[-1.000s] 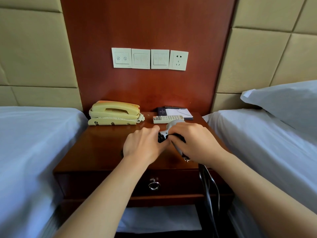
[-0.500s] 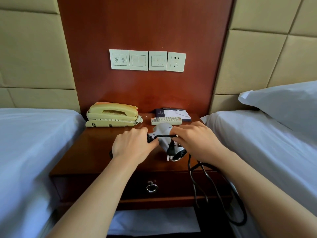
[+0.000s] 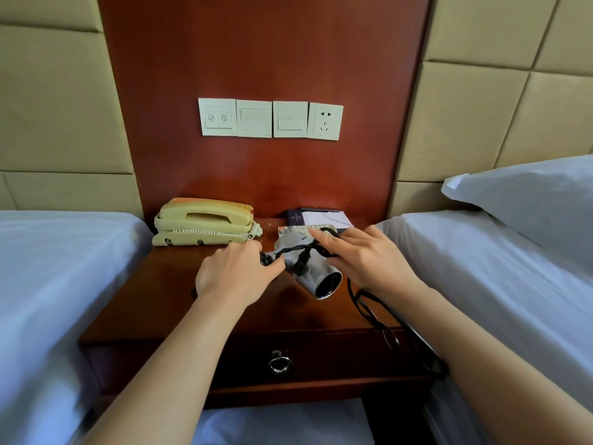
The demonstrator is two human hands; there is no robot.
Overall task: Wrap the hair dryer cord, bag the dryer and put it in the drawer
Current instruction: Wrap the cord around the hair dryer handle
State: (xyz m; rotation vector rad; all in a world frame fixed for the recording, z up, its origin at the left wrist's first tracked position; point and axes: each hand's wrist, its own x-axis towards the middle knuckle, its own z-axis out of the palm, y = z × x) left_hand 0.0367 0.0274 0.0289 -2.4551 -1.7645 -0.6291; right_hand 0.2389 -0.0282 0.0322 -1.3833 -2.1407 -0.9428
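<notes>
A small grey hair dryer lies on the wooden nightstand, its nozzle pointing toward me and to the right. Its black cord crosses the dryer body, with the plug resting on top, and trails off the nightstand's right front edge. My left hand grips the dryer's handle end, which it hides. My right hand pinches a loop of cord at the dryer's back. The drawer under the top is closed and has a metal ring pull. No bag is in view.
A cream telephone stands at the nightstand's back left. A remote control and a notepad lie at the back right. Beds with white sheets flank the nightstand, with a pillow on the right. Wall switches and a socket are above.
The dryer came into view between my hands and now lies further back. My right hand moved up and back with the cord, and the hanging cord loop has shortened.
</notes>
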